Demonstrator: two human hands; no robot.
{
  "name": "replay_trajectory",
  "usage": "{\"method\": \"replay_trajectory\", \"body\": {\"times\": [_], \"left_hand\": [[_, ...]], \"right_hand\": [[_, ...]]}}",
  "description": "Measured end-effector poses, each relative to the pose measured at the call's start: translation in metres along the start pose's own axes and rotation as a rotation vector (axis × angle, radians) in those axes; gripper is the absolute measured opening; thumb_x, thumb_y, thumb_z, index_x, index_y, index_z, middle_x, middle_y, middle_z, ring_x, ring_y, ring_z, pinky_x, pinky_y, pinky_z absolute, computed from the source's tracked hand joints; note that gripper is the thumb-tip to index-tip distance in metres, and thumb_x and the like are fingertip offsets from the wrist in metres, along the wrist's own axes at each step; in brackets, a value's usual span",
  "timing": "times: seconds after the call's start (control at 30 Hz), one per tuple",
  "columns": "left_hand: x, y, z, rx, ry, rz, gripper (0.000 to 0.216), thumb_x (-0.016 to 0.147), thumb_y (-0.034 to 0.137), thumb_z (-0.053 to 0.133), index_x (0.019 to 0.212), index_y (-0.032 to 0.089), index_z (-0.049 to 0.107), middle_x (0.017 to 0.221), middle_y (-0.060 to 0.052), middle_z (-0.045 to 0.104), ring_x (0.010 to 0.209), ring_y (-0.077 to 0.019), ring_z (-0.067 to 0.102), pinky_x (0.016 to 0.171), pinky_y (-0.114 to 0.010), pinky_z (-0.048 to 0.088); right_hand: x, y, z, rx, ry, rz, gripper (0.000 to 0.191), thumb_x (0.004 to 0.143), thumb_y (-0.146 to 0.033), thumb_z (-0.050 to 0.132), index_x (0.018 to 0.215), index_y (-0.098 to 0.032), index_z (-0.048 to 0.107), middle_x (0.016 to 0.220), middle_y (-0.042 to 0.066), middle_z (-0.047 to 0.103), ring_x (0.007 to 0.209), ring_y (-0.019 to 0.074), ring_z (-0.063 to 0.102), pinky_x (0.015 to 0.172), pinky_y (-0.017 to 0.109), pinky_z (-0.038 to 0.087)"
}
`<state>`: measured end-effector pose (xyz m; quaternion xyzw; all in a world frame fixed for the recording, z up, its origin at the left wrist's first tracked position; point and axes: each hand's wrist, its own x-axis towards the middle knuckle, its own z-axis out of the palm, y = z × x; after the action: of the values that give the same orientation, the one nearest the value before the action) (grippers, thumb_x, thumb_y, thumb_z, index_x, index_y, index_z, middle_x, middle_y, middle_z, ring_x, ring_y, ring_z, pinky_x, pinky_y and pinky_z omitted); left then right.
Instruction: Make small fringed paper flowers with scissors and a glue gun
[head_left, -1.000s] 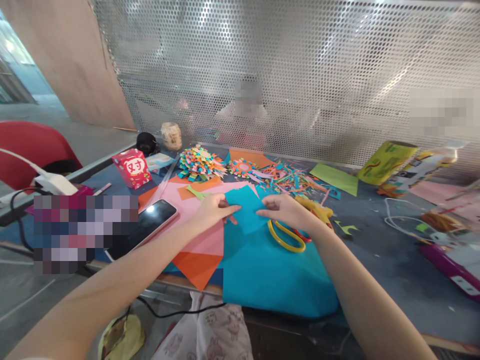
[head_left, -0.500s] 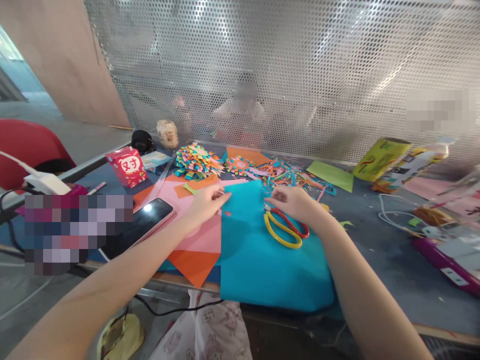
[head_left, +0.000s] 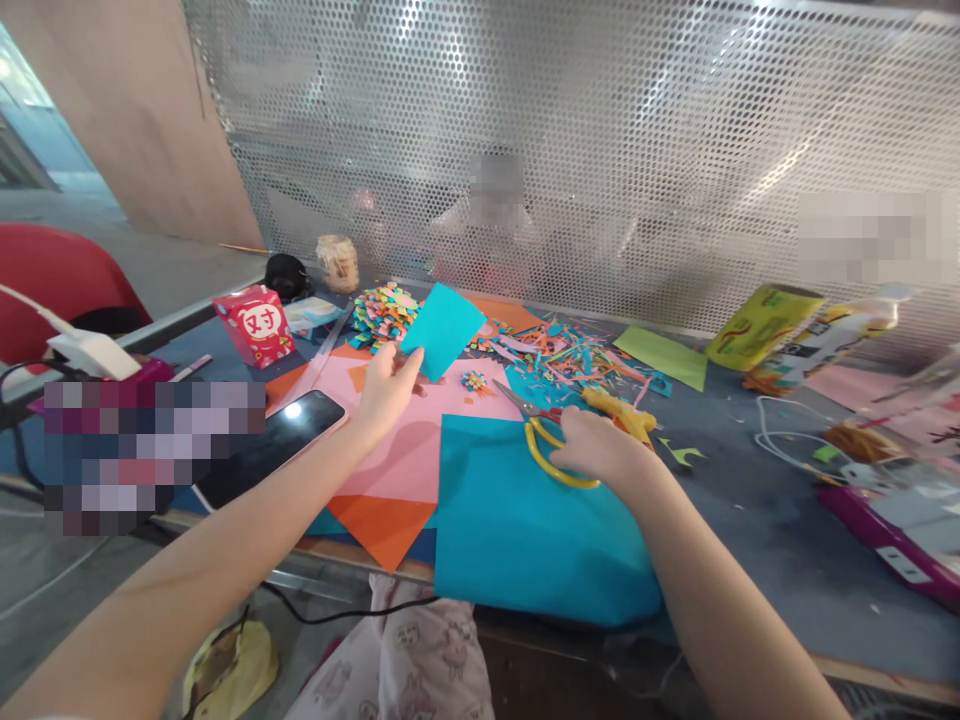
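My left hand pinches a small rectangle of blue paper and holds it up over the pink sheets. My right hand has closed fingers on the scissors, at the red and yellow handles. Their blades point away to the upper left, slightly parted. Below the scissors lies a large blue sheet, hanging over the table's front edge. A tiny fringed paper flower sits on the pink paper between my hands.
Behind the held paper are a fringed multicolour paper ball and a heap of paper strips. A phone and red box lie left. A yellow tool is beside my right hand; a purple power strip lies far right.
The small blue piece is now apart from the large sheet and raised up to the left in my left hand. My right hand has moved down and right onto the scissors' handles.
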<state>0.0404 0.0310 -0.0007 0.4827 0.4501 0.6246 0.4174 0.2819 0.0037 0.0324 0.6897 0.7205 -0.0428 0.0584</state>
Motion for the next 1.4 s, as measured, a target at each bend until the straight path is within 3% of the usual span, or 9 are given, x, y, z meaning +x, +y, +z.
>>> {"method": "replay_trajectory", "body": {"times": [0.17,0.27,0.4,0.5,0.6,0.93,1.13,1.4], "left_hand": [[-0.004,0.002,0.005,-0.084,0.035,0.011,0.026,0.080,0.036,0.064,0.083,0.021,0.042,0.063,0.004,0.060,0.054,-0.0140,0.068,0.047,-0.021,0.047],[-0.006,0.005,0.006,-0.193,0.055,0.050,0.030,0.079,0.038,0.064,0.085,0.022,0.040,0.059,0.007,0.058,0.055,-0.0141,0.068,0.046,-0.020,0.043],[-0.006,0.009,0.006,-0.281,0.014,0.039,0.033,0.078,0.039,0.066,0.087,0.023,0.039,0.058,0.008,0.058,0.054,-0.0137,0.068,0.048,-0.020,0.044],[-0.006,0.010,0.006,-0.298,0.010,0.026,0.032,0.078,0.037,0.065,0.087,0.023,0.039,0.056,0.009,0.058,0.054,-0.0135,0.068,0.048,-0.020,0.044],[-0.006,0.009,0.007,-0.316,0.021,0.006,0.028,0.080,0.036,0.063,0.087,0.023,0.039,0.055,0.009,0.056,0.053,-0.0127,0.067,0.048,-0.020,0.044],[-0.010,0.010,0.008,-0.271,-0.034,0.069,0.033,0.076,0.042,0.068,0.084,0.021,0.044,0.060,0.008,0.056,0.044,-0.0069,0.056,0.047,-0.021,0.044],[-0.015,0.011,0.010,-0.180,-0.096,0.108,0.028,0.079,0.039,0.065,0.083,0.021,0.044,0.056,0.008,0.055,0.045,-0.0091,0.058,0.047,-0.022,0.046],[-0.015,0.012,0.010,-0.147,-0.098,0.130,0.023,0.080,0.035,0.064,0.081,0.020,0.047,0.054,0.007,0.056,0.046,-0.0105,0.061,0.045,-0.022,0.047]], "right_hand": [[-0.003,0.003,-0.004,0.002,0.164,0.037,0.032,0.079,-0.026,0.059,0.105,-0.009,0.057,0.103,0.027,0.067,0.104,0.0406,0.062,0.074,0.040,0.047],[0.000,0.004,-0.003,0.097,0.278,0.003,0.041,0.084,-0.047,0.055,0.106,-0.013,0.052,0.100,0.024,0.066,0.099,0.0388,0.062,0.072,0.040,0.046],[0.004,-0.002,0.000,0.471,0.439,-0.145,0.045,0.079,-0.064,0.053,0.091,-0.022,0.044,0.087,0.013,0.064,0.081,0.0291,0.061,0.066,0.036,0.044],[0.002,-0.008,-0.001,0.685,0.358,-0.266,0.052,0.074,-0.074,0.048,0.082,-0.024,0.039,0.082,0.007,0.059,0.073,0.0218,0.055,0.062,0.033,0.042],[-0.001,-0.010,-0.003,0.761,0.291,-0.343,0.054,0.073,-0.077,0.047,0.081,-0.024,0.038,0.079,0.004,0.055,0.072,0.0192,0.051,0.062,0.032,0.042],[-0.009,-0.011,-0.006,0.620,0.154,-0.359,0.050,0.076,-0.074,0.045,0.076,-0.025,0.035,0.069,0.000,0.050,0.064,0.0178,0.046,0.057,0.032,0.038],[-0.010,-0.012,0.001,0.604,0.113,-0.399,0.042,0.080,-0.066,0.048,0.077,-0.026,0.036,0.067,0.000,0.053,0.064,0.0187,0.049,0.057,0.032,0.040],[-0.011,-0.014,-0.002,0.622,0.062,-0.387,0.045,0.079,-0.070,0.045,0.078,-0.026,0.035,0.067,0.001,0.053,0.063,0.0199,0.051,0.057,0.033,0.039]]}}
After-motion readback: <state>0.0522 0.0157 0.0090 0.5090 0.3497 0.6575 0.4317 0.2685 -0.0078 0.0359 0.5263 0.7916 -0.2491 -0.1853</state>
